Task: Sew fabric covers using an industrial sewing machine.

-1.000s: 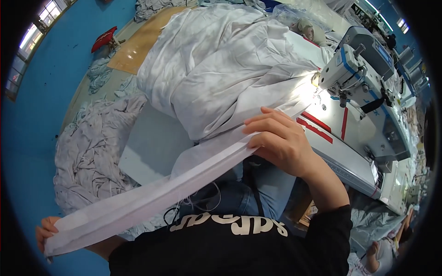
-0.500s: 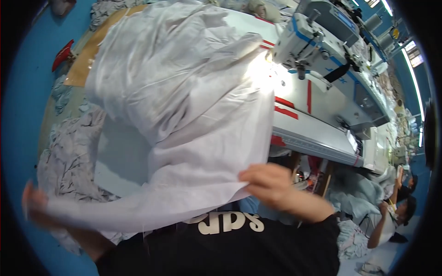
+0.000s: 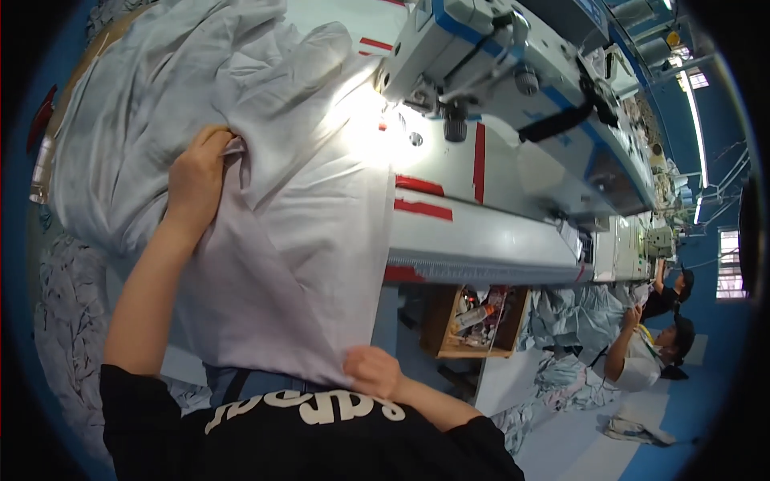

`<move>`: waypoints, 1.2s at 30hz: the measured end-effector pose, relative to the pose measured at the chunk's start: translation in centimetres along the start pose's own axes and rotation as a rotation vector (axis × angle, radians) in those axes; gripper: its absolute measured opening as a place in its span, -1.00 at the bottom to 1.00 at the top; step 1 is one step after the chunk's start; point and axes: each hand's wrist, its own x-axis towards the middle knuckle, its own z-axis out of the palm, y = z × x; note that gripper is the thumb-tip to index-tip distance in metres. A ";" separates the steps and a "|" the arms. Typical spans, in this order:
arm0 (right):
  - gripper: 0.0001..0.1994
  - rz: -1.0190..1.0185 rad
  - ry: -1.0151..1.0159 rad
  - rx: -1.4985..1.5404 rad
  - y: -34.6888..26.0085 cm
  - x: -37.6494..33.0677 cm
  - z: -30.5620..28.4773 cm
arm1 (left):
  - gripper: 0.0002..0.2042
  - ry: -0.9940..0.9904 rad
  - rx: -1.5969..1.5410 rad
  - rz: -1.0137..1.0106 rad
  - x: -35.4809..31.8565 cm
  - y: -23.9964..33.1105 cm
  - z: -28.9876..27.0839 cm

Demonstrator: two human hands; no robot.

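The right hand (image 3: 373, 373) is closed in a fist on the near corner of the cloth (image 3: 297, 240), pinched close against the chest, while the left hand (image 3: 196, 180) is reached out along the left edge and is curled shut on a bunched fold farther up. Between the two grips a pale grey-white panel is held taut, with its right edge hanging straight down past the table (image 3: 481, 232). The cloth is judged to be light, thin and quite limp: it is creased wherever it is not pulled, and slack is gathered in soft ridges around the left fingers. It is unlikely to slip much from dry hands, but no shape can be kept by it unaided, so it is best taken at a corner or along an edge with a pinch, and tension is needed from both ends to keep it flat. Beyond the hands, the rest of the cloth is piled loosely over the table top, up to the lit spot under the sewing machine (image 3: 513, 88). An open wooden drawer (image 3: 477, 321) of small items is seen below the table edge. More heaped fabric (image 3: 68, 313) is lying at the far left, and another person (image 3: 642, 353) is seated at the right, well apart.
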 end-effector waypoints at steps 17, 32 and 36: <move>-0.86 0.098 0.039 -0.065 5.4 6.2 -3.0 | -0.77 -0.029 -0.020 0.090 9.1 -3.1 4.6; -0.84 0.291 -0.033 0.069 9.9 12.3 -8.0 | -0.77 0.025 0.083 0.165 15.7 -6.6 8.7; -0.84 0.297 -0.129 0.060 11.8 13.6 -8.8 | -0.76 0.045 0.032 0.181 17.1 -7.5 9.7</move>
